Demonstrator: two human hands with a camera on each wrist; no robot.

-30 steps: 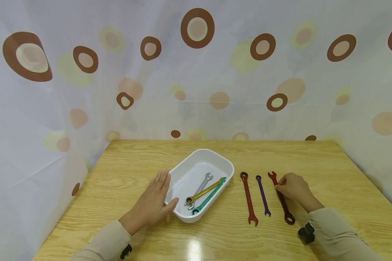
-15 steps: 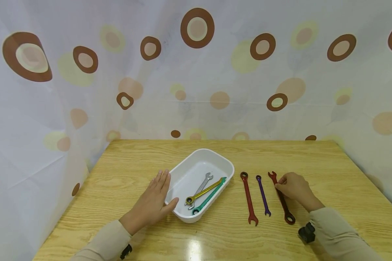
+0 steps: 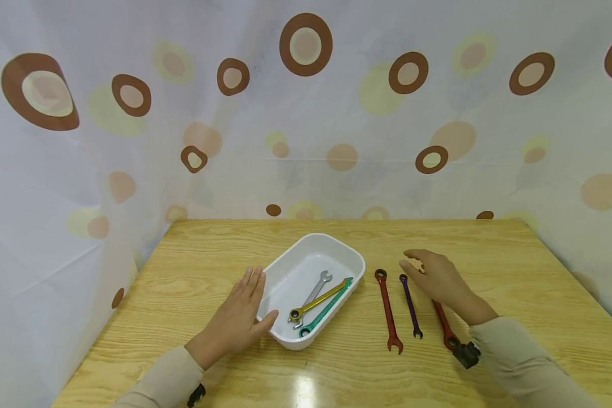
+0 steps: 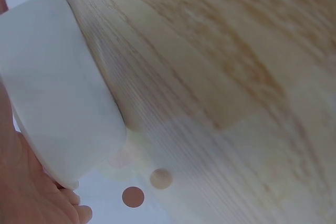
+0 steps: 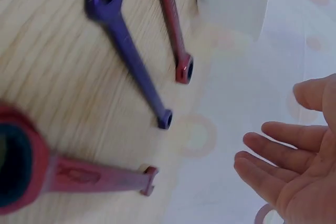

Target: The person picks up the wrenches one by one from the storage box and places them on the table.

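My left hand (image 3: 234,320) lies with straight fingers against the left side of a white plastic tub (image 3: 306,258). Inside the tub are a silver wrench (image 3: 314,290), a yellow wrench (image 3: 322,299) and a green wrench (image 3: 330,309). To its right lie a red wrench (image 3: 388,311), a smaller purple wrench (image 3: 411,306) and a second red wrench (image 3: 442,322). Above that second red wrench my right hand (image 3: 441,280) hovers, fingers loosely extended and holding nothing, hiding its upper part. The right wrist view shows this hand apart from the red wrench (image 5: 94,174).
Everything stands on a wood-grain table (image 3: 209,249). Behind it and at both sides hangs a white sheet (image 3: 306,141) with brown and yellow spots. A dark device (image 3: 466,355) is strapped at the right wrist.
My right hand has let go of the rightmost red wrench and moved up and left, its fingers spreading. That wrench stays on the table. The left hand and tub hold still.
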